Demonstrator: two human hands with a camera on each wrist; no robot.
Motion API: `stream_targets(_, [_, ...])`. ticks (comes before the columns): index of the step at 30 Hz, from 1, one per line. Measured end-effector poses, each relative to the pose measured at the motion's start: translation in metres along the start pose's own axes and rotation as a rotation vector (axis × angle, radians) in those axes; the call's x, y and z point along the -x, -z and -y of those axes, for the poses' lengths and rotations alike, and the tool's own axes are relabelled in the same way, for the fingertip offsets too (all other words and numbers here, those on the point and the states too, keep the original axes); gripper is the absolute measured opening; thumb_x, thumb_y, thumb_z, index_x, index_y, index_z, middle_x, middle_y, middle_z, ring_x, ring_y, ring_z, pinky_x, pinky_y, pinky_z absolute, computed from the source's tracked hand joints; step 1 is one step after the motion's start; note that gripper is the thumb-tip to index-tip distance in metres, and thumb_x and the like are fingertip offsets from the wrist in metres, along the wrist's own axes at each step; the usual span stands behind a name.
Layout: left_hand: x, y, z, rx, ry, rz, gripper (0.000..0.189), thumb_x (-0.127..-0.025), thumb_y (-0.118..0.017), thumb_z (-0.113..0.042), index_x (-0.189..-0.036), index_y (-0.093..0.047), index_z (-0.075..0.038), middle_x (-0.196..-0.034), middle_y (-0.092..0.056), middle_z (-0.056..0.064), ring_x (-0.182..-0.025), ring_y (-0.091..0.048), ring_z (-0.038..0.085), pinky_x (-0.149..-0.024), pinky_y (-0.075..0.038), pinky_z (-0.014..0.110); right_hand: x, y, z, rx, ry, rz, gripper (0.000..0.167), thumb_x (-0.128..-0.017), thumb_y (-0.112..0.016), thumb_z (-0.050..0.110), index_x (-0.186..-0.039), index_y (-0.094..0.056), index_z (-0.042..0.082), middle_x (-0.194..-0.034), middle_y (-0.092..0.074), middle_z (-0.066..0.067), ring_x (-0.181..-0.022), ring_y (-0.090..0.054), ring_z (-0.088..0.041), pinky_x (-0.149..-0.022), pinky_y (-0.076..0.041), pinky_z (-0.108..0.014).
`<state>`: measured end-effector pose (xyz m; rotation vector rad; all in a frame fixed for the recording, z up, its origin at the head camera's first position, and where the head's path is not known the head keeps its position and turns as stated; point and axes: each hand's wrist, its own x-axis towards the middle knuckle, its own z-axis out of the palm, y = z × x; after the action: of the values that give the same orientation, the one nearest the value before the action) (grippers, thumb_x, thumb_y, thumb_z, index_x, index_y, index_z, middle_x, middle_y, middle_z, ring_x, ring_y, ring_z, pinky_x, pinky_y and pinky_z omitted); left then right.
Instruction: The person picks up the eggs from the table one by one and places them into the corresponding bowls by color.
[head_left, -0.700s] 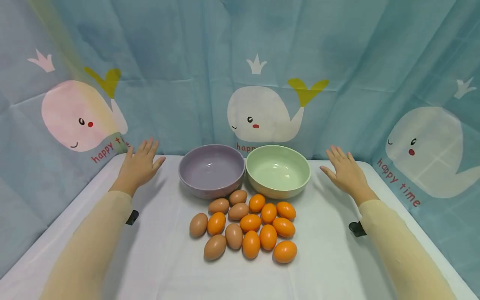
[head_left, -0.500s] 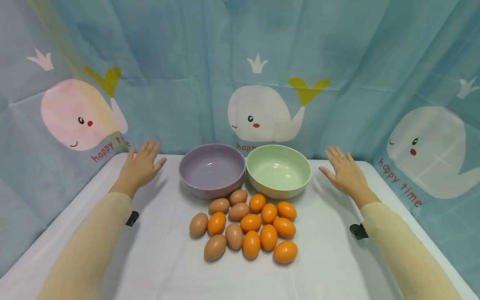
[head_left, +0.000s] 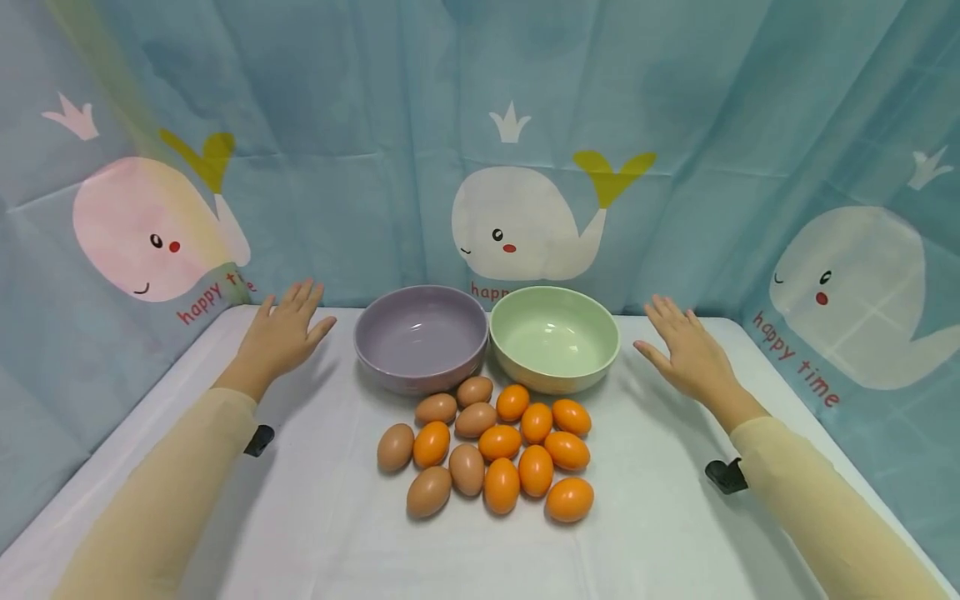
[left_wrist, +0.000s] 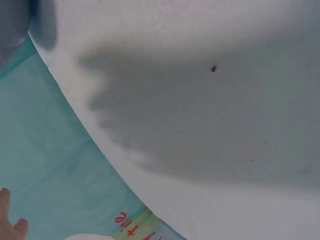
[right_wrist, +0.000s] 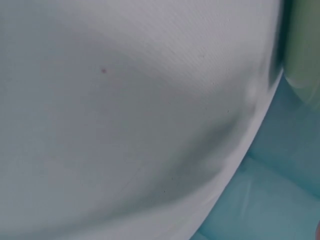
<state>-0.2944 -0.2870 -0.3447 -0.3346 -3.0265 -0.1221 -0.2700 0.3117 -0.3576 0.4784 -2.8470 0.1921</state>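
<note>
My left hand (head_left: 279, 340) is held over the table's far left, fingers straight, holding nothing. On the other side my right hand (head_left: 688, 353) hovers with its fingers extended and nothing in it. Between them stand a purple bowl (head_left: 420, 379) and, right beside it, a light green bowl (head_left: 555, 382), both with bare insides. In front of the bowls lies a loose group of eggs: several brown eggs (head_left: 429, 492) mostly at the left and several orange eggs (head_left: 570, 500) mostly at the right. In the left wrist view, only fingertips (left_wrist: 20, 227) show at the lower left corner.
A white cloth (head_left: 337, 542) covers the table. Behind and at both sides hangs a blue curtain (head_left: 337, 225) printed with whales. A dark wrist device (head_left: 726, 477) shows under the right sleeve, and another dark device (head_left: 258, 440) under the left.
Both hands keep their spread pose, with the right hand shifted very slightly left and down in the head view. The bowls and eggs stay in place; the view itself shifts slightly.
</note>
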Motion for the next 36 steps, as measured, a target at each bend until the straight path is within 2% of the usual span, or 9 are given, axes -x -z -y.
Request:
stream_targets(9, [0.011,0.002,-0.006,0.009,-0.043,-0.041,0.077,-0.105,-0.029,-0.055,-0.159,-0.011,-0.003,-0.166,-0.007,0.023,-0.152,-0.010,0.044,-0.123,-0.003,0.068,0.009,-0.003,0.007,-0.029,0.036,-0.039,0.074,-0.102,-0.049,0.047,-0.156,-0.027,0.002,-0.164,-0.022,-0.022,-0.152,-0.019,-0.040,-0.126,-0.016,-0.057])
stream_targets(15, [0.018,0.002,-0.008,0.023,-0.044,-0.045,0.077,-0.105,-0.032,-0.054,-0.159,-0.011,-0.004,-0.166,-0.008,0.022,-0.153,-0.010,0.043,-0.124,-0.003,0.066,0.010,-0.007,0.012,-0.042,0.062,-0.047,0.071,-0.101,-0.054,0.041,-0.156,-0.028,0.003,-0.163,-0.024,-0.022,-0.151,-0.022,-0.041,-0.125,-0.019,-0.058])
stream_targets(27, [0.019,0.003,-0.021,0.045,-0.069,-0.062,0.076,-0.105,-0.034,-0.054,-0.159,-0.016,-0.003,-0.167,-0.008,0.021,-0.153,-0.010,0.043,-0.124,-0.006,0.065,0.016,-0.008,0.024,-0.068,0.062,-0.003,0.074,-0.100,-0.055,0.043,-0.158,-0.025,0.008,-0.164,-0.022,-0.019,-0.151,-0.023,-0.040,-0.126,-0.018,-0.057])
stream_targets(31, [0.019,0.002,-0.025,0.049,-0.078,-0.066,0.073,-0.105,-0.037,-0.051,-0.159,-0.017,-0.005,-0.167,-0.009,0.020,-0.153,-0.011,0.042,-0.124,-0.006,0.064,0.022,-0.007,0.029,-0.079,0.105,-0.020,0.072,-0.099,-0.058,0.039,-0.156,-0.029,0.006,-0.162,-0.027,-0.020,-0.149,-0.027,-0.041,-0.127,-0.017,-0.054])
stream_targets(36, [0.024,0.000,-0.025,0.037,-0.081,-0.065,0.072,-0.105,-0.039,-0.048,-0.159,-0.018,-0.007,-0.167,-0.011,0.020,-0.153,-0.012,0.042,-0.125,-0.006,0.064,0.027,-0.007,0.037,-0.092,0.165,-0.053,0.070,-0.099,-0.059,0.040,-0.155,-0.034,0.006,-0.162,-0.029,-0.018,-0.149,-0.029,-0.036,-0.130,-0.012,-0.042])
